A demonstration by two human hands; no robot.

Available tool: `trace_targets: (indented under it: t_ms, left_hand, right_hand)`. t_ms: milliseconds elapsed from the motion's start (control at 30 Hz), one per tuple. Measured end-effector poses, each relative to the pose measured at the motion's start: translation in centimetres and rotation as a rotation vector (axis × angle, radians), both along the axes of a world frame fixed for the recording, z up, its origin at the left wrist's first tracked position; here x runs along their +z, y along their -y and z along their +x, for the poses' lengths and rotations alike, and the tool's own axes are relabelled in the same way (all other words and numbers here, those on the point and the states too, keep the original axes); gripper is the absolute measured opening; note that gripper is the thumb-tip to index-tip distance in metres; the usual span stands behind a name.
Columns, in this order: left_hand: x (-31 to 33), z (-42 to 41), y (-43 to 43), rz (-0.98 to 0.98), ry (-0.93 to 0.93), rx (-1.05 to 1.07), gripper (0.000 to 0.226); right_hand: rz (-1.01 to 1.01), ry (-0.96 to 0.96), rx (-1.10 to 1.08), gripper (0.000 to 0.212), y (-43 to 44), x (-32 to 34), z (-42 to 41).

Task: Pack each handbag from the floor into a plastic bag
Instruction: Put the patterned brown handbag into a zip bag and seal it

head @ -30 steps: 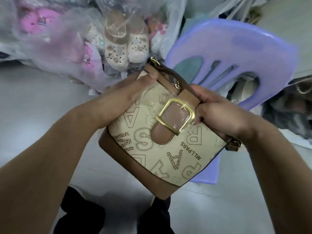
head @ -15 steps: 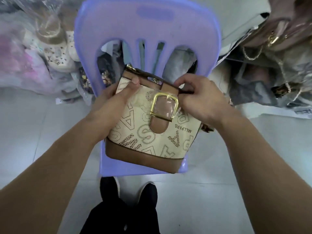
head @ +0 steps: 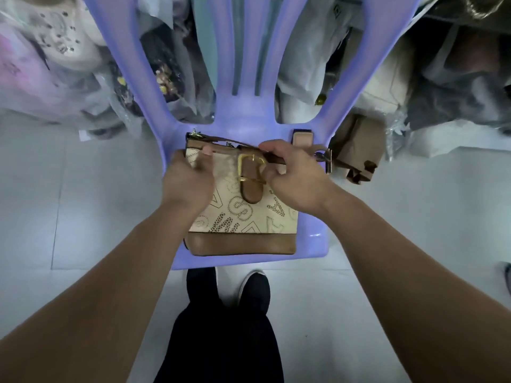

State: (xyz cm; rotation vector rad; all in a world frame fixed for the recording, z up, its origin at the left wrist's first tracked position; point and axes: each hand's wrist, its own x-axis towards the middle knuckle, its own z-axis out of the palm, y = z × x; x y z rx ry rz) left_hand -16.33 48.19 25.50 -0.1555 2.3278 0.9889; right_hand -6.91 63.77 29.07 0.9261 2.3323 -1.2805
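Handbag (head: 243,230) lies flat on purple chair (head: 249,125) seat; I see left hand (head: 188,181) gripping its top-left corner, thumb over the rim; right hand (head: 296,178) pinches the brown strap (head: 224,140) by the gold buckle (head: 243,164); plastic-wrapped goods (head: 55,64) piled behind chair.

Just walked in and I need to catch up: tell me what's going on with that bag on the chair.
A person stands over a purple chair with a tan handbag lying on its seat. The left hand grips the handbag's upper left corner; the right hand pinches its brown strap beside the gold buckle. The handbag is not in a plastic bag yet. Bagged goods are piled behind the chair.
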Motion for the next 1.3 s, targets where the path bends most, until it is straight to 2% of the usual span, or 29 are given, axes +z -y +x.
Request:
trace_targets:
  t_ms: [100,233,300,467,600,767,833,933,1033,1100,1167,1233,1300]
  left_hand:
    - [-1.0,-1.0,-0.5,-0.096,0.009,-0.095,0.039]
    - [-0.9,-1.7,-1.6,-0.122,0.034,-0.134,0.052]
    - [-0.3,-1.7,-2.2,-0.110,-0.007,-0.226,0.054]
    - [1.5,-2.3,-4.0,0.037,-0.309,-0.395,0.039]
    - [2.4,-2.5,-4.8,0.064,-0.442,-0.387,0.028]
    - [4.0,0.8,-6.8,0.151,-0.537,-0.397,0.014]
    - [4.8,3.7,-8.4,0.241,-0.498,-0.476,0.011]
    - [4.4,9.3,-11.3,0.342,-0.336,-0.602,0.014]
    - [2.0,15.9,-14.8,0.382,-0.119,-0.592,0.021]
    - [0.0,20.0,-17.4,0.339,0.012,-0.582,0.028]
    - [-2.7,23.6,-19.6,0.275,0.111,-0.546,0.034]
    - [-6.3,26.2,-21.3,0.193,0.147,-0.508,0.037]
    - [-10.7,28.1,-22.2,0.117,0.152,-0.444,0.039]
  right_hand:
    - [-0.194,-0.082,-0.244,0.049,0.1,-0.7,0.2]
    - [-0.380,-0.126,-0.480,0.052,0.2,-0.5,-0.2]
    - [-0.432,-0.155,-0.577,0.054,-0.1,0.2,-0.3]
    - [-0.353,-0.227,-0.689,0.048,-1.5,1.2,0.3]
    - [-0.255,-0.274,-0.793,0.037,-2.4,1.5,2.5]
    - [-0.050,-0.178,-0.967,0.032,-3.9,0.4,7.6]
    - [-0.027,-0.125,-1.047,0.030,-4.8,-0.7,9.7]
    - [-0.035,-0.058,-1.135,0.030,-6.1,-3.1,13.3]
    - [-0.051,-0.005,-1.121,0.030,-7.6,-6.5,16.8]
    - [-0.077,0.039,-1.072,0.029,-8.9,-9.3,19.2]
    - [-0.129,0.092,-1.011,0.040,-10.2,-12.4,21.6]
    - [-0.168,0.150,-0.952,0.053,-11.4,-15.9,23.9]
    - [-0.149,0.197,-0.870,0.051,-12.3,-19.8,25.8]
